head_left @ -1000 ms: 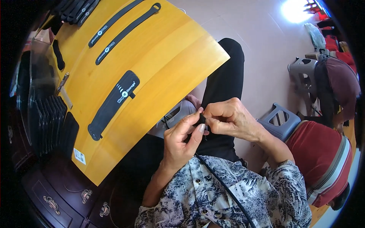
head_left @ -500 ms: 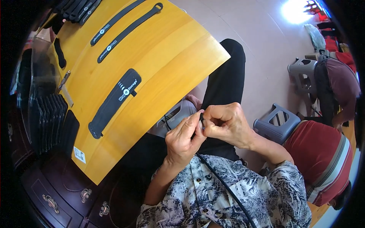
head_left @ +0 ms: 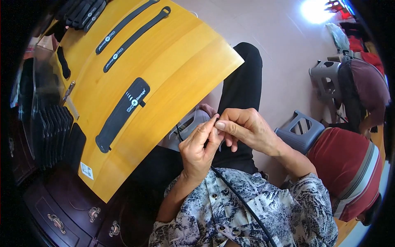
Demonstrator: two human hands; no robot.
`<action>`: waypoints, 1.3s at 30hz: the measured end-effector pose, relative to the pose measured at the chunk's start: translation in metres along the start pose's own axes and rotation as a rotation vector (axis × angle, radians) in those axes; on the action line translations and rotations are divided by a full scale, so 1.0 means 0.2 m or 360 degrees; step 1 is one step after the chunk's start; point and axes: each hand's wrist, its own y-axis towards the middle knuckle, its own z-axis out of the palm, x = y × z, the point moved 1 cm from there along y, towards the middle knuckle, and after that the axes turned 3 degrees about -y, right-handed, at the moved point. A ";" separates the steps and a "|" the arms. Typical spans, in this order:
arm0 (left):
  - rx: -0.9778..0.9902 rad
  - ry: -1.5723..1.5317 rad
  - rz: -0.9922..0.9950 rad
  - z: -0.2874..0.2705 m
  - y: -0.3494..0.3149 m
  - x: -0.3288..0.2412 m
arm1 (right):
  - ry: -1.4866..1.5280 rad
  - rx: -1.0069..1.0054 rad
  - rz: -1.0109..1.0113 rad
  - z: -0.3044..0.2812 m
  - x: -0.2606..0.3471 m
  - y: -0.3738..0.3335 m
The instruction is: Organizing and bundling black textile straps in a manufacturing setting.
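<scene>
So, biggest first: a yellow table (head_left: 177, 74) takes up everything from about 8 o'clock round to 12, with dark wooden drawers (head_left: 53, 206) below it at 7 to 8. Over at 4 o'clock there's a co-worker in a red top (head_left: 341, 164), bent over right next to a grey stool (head_left: 302, 133) at 3. A row of flat black pieces (head_left: 53, 136) is stacked upright at 9.

Hands-wise, the right hand (head_left: 252, 131) is near the middle toward 3, the left hand (head_left: 197, 150) at 6. Both are pinched closed, fingertips meeting just off the table edge.

On the table, a wide black strap (head_left: 119, 119) with white print lies flat at 9, two long black straps (head_left: 138, 37) run side by side at 11, and a short black strap (head_left: 63, 61) sits at 10. Then a pen (head_left: 69, 91) between 9 and 10, and a white sticker (head_left: 87, 170) at 8. Smallest is the little thing pinched between those fingertips, but they cover it, so can't tell what it is.
</scene>
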 end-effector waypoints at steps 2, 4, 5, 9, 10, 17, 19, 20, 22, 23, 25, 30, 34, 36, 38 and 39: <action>-0.0019 -0.0077 -0.0073 0.00 -0.01 0.01 | -0.0037 0.0032 -0.0011 -0.01 0.01 0.00; -0.0010 -0.0127 -0.0175 0.00 -0.02 0.00 | -0.0068 0.0081 -0.0016 -0.01 0.00 0.01; -0.0013 -0.0123 -0.0181 -0.01 -0.03 0.00 | -0.0309 0.0056 -0.0282 -0.02 -0.02 0.01; -0.0055 -0.0551 -0.0516 -0.01 -0.05 -0.01 | -0.0796 -0.0153 -0.0962 -0.01 -0.06 0.00; -0.0075 -0.0846 -0.0692 -0.01 -0.05 0.00 | -0.0790 -0.0145 -0.0965 0.00 -0.06 0.00; 0.0154 -0.0950 -0.0871 -0.06 0.02 -0.10 | -0.0791 -0.0355 -0.1050 0.03 -0.06 -0.03; 0.0158 -0.1009 -0.0708 -0.04 0.03 -0.10 | -0.0860 -0.0335 -0.1090 0.04 -0.04 -0.03; 0.0268 -0.0995 -0.0644 -0.06 0.03 -0.05 | -0.0927 -0.0307 -0.1127 0.04 -0.04 -0.03; 0.0221 -0.1130 -0.0721 -0.06 0.03 -0.07 | -0.0920 -0.0288 -0.1125 0.04 -0.04 -0.03; 0.0172 -0.1265 -0.0801 -0.06 0.03 -0.08 | -0.0911 -0.0266 -0.1121 0.05 -0.05 -0.03; 0.0124 -0.1305 -0.0903 -0.06 0.01 -0.09 | -0.0934 -0.0290 -0.1166 0.05 -0.05 -0.03; -0.0041 -0.1355 -0.1062 -0.03 -0.02 -0.09 | -0.0952 -0.0327 -0.1279 0.06 -0.06 -0.01; -0.0146 -0.0763 -0.0765 -0.03 -0.02 -0.12 | -0.0924 -0.0352 -0.1372 0.08 -0.05 -0.01; -0.0182 -0.0529 -0.0624 -0.03 -0.01 -0.12 | -0.0938 -0.0382 -0.1412 0.09 -0.04 -0.01; -0.0430 -0.0812 -0.0711 -0.02 0.02 -0.10 | -0.0822 -0.0307 -0.1573 0.10 -0.04 -0.02; -0.0527 -0.1220 -0.0828 -0.04 0.06 -0.11 | -0.0741 -0.0229 -0.1626 0.12 -0.02 -0.04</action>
